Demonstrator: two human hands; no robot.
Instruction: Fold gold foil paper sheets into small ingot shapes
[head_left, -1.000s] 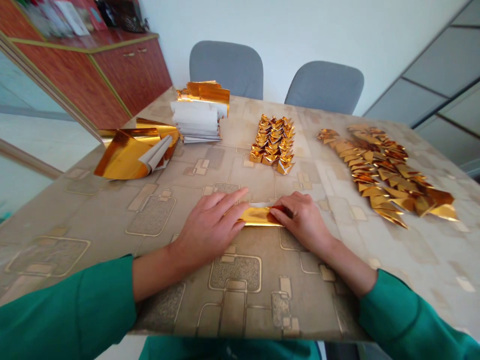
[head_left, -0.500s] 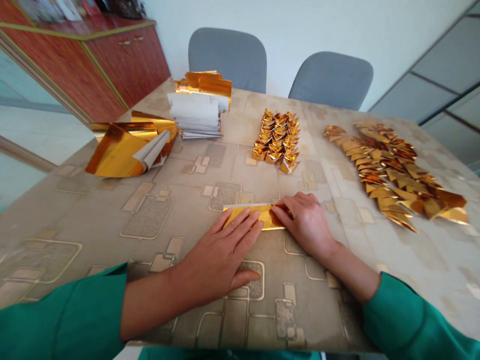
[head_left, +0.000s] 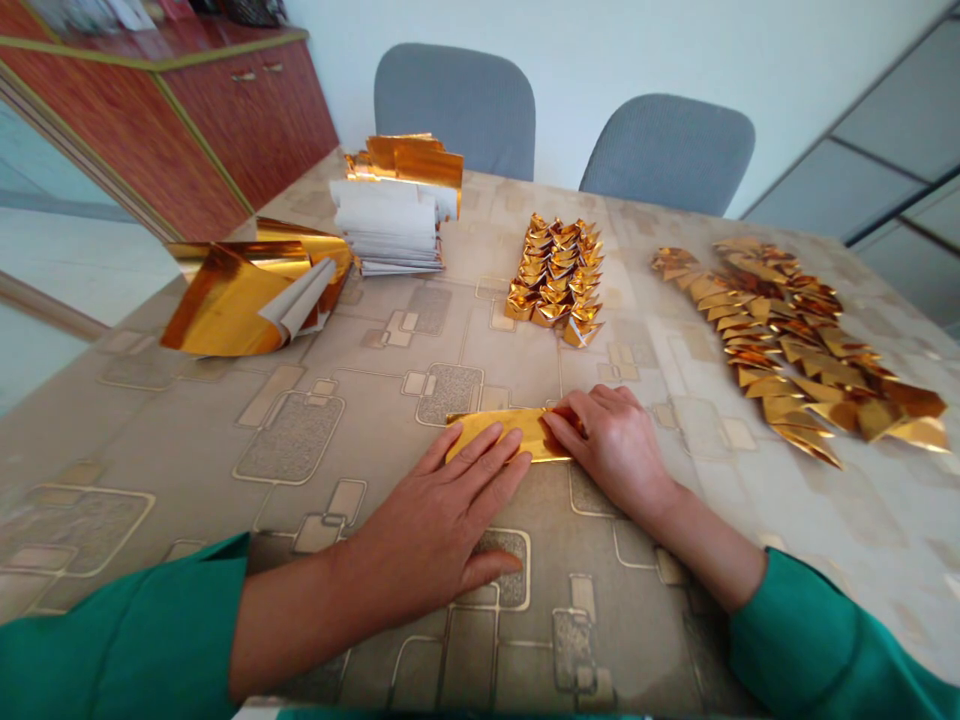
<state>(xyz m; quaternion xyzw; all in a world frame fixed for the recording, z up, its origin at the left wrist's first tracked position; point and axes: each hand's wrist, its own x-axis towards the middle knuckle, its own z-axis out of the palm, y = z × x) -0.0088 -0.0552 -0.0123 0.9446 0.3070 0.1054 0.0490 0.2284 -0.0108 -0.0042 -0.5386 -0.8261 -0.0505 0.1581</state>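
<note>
A folded strip of gold foil [head_left: 510, 432] lies flat on the patterned table cover [head_left: 180, 440] in front of me. My left hand [head_left: 442, 520] rests palm down with spread fingers on the strip's left half. My right hand [head_left: 611, 445] pinches the strip's right end, and its fingertips hide that corner. Farther off stand a stack of white-backed paper with gold foil on top [head_left: 390, 220], loose gold foil sheets [head_left: 225, 305], a tight cluster of folded gold foil ingots [head_left: 553, 275], and a long spread of folded gold foil pieces [head_left: 795, 345].
Two grey chairs [head_left: 454, 112] stand beyond the far table edge. A red wooden cabinet [head_left: 225, 130] is at the back left, with a wall and glass panels [head_left: 892, 180] to the right. My green sleeves [head_left: 97, 650] enter at the bottom corners.
My left hand has slid toward me and to the right, uncovering more of the strip. My right hand stays on the strip's right end. The view has tilted slightly.
</note>
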